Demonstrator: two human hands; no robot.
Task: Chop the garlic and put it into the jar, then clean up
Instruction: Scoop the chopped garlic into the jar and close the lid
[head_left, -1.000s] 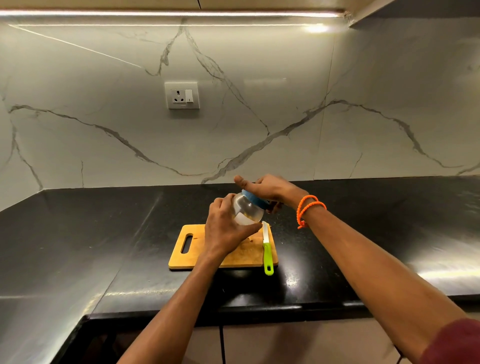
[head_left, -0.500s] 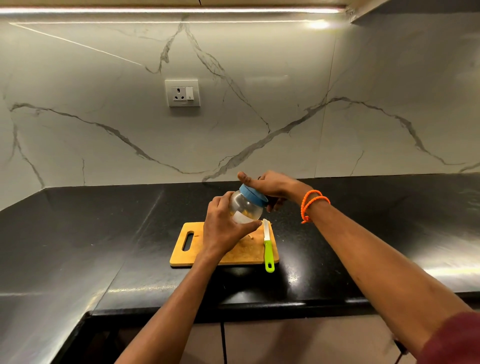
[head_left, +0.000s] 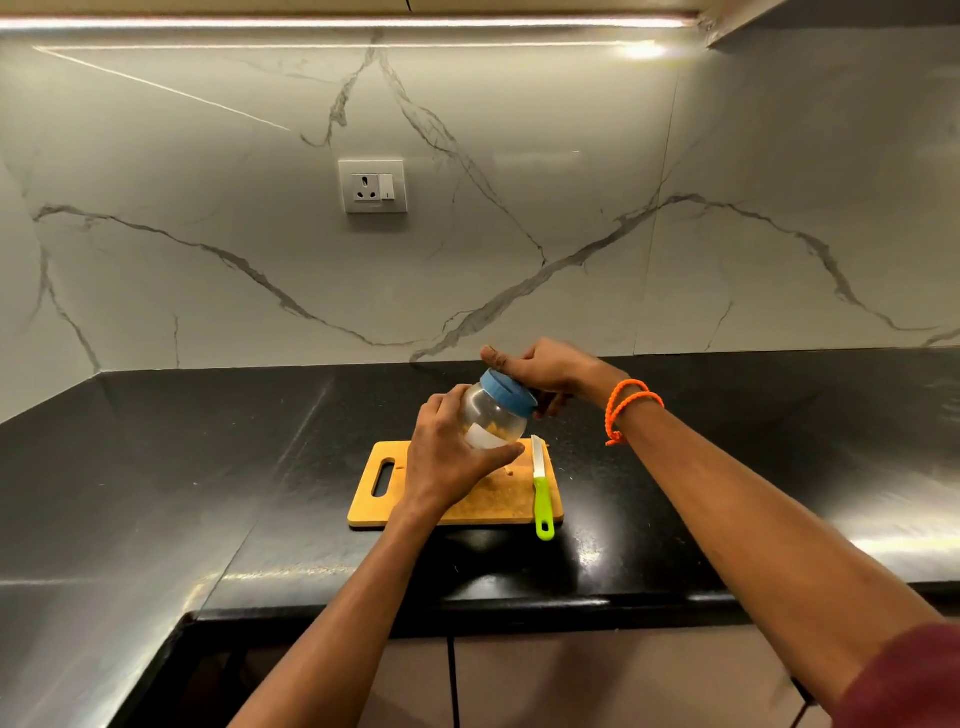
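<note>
Holding the clear jar (head_left: 491, 420) above the cutting board (head_left: 483, 499), left hand (head_left: 451, 460) wrapped round its body. Neck tilting toward 1 o'clock, right hand (head_left: 545, 366) curled on the blue lid (head_left: 508, 392). Paring knife (head_left: 540, 483) at 5 o'clock.

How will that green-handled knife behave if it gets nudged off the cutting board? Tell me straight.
The green-handled knife looks small and slim, so probably light and easily shoved. Its handle end juts past the front edge of the wooden cutting board onto the black counter, so a bump could pivot it. It lies flat, so it would likely slide rather than roll.
</note>
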